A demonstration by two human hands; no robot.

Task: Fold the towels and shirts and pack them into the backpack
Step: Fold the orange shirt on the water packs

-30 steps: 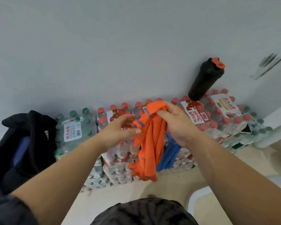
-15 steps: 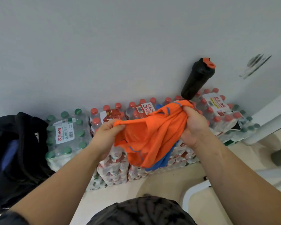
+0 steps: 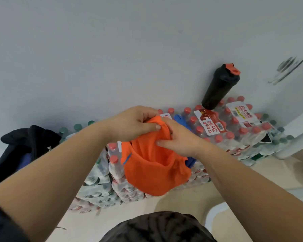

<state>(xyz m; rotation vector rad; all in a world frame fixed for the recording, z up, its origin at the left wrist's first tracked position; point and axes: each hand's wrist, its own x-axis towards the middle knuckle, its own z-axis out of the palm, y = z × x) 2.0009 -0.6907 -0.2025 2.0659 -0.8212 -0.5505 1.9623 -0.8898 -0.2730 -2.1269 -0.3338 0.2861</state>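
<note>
Head view: left hand and right hand both grip orange shirt, held above bottled-water packs.

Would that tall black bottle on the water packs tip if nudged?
Probably yes. The black bottle is tall and narrow, and it stands on the bumpy caps of a water pack, so its footing looks poor. On its side it would likely roll, being round.

One view only: head-worn, wide-angle, facing forward and down. Near: left hand, right hand, orange shirt mid-frame (forearms fill lower corners). Farther: bottle packs against wall; backpack at left edge.
</note>
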